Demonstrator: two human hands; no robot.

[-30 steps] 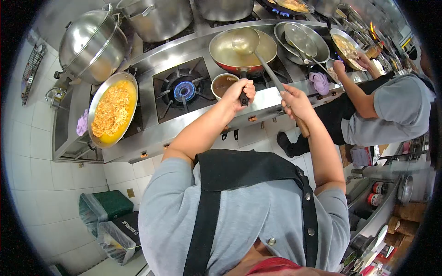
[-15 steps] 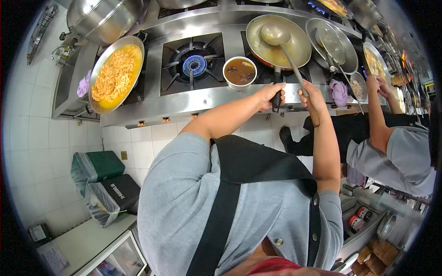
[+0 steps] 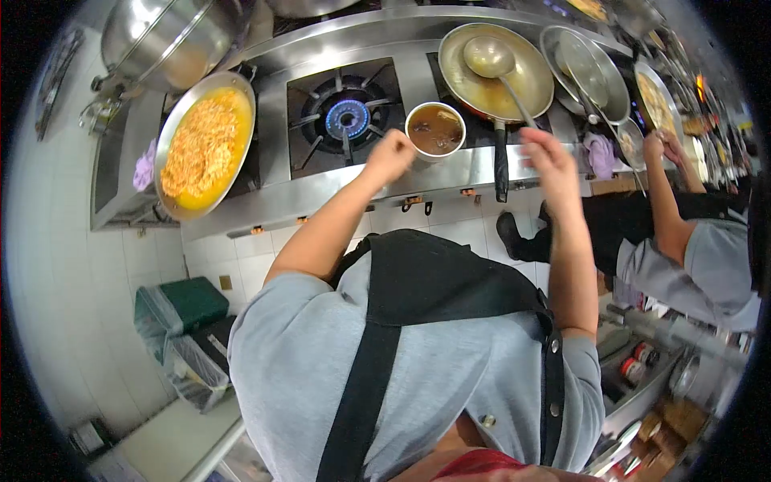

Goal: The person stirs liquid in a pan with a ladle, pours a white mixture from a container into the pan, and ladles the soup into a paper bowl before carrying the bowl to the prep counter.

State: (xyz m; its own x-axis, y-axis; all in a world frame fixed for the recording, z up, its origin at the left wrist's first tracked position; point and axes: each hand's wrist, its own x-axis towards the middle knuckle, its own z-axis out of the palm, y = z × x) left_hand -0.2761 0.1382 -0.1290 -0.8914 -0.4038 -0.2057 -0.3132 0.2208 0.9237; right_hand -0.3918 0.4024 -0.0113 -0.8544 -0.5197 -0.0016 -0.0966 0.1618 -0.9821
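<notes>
A pan (image 3: pixel 526 60) with a black handle rests on the stove at the centre right, and a ladle (image 3: pixel 489 57) lies in it. My left hand (image 3: pixel 391 156) is off the handle, its fingers curled beside a white bowl (image 3: pixel 434 154) of brown broth; whether it touches the rim is unclear. Close to the ladle's shaft is my right hand (image 3: pixel 551 155), blurred, with its fingers partly spread and its grip hard to make out. Left of the bowl burns a blue flame in a bare burner (image 3: pixel 347 120).
On the left sits an oval pan (image 3: pixel 206 145) of orange food in yellow liquid, beside a purple cloth (image 3: pixel 145 166). A large steel pot (image 3: pixel 165 40) stands behind it. A co-worker (image 3: pixel 691 249) works at the right, near steel strainers (image 3: pixel 585 72) and another purple cloth (image 3: pixel 598 155).
My left hand has let go of the pan handle and moved left to the bowl. My right hand has shifted slightly on or off the ladle's handle. The flame is still lit.
</notes>
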